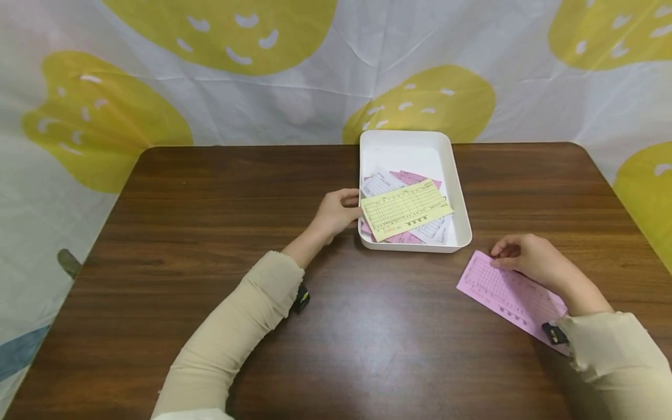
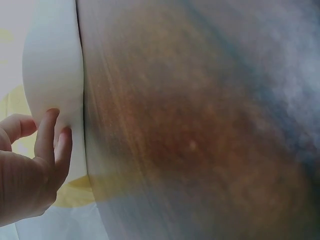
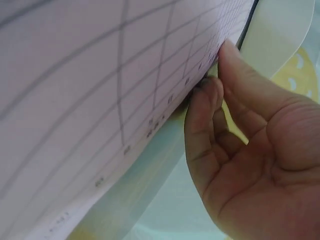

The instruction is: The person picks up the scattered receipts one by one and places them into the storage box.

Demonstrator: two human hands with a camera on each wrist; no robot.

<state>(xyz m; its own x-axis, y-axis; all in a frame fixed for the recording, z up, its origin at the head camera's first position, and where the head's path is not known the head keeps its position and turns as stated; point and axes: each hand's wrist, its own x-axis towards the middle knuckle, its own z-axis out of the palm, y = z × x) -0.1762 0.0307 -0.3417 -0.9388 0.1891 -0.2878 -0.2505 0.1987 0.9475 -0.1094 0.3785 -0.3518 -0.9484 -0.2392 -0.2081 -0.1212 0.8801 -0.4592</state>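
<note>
A shallow white tray [image 1: 415, 153] stands at the back of the table, with printed paper slips lying in it. On top lies a yellow slip [image 1: 406, 209], over white slips [image 1: 382, 183] and pink slips [image 1: 420, 177]. My left hand [image 1: 336, 214] holds the tray's left side; the left wrist view shows fingertips against its outer wall [image 2: 55, 65]. Right of the tray, my right hand [image 1: 535, 262] pinches the edge of a pink slip [image 1: 499, 291] between thumb and fingers. That slip's near end is partly hidden by the right wrist.
The brown wooden table [image 1: 210, 192] extends around the tray. A white cloth [image 1: 294, 105] with yellow shapes hangs behind the back edge. Small dark devices sit at both wrists.
</note>
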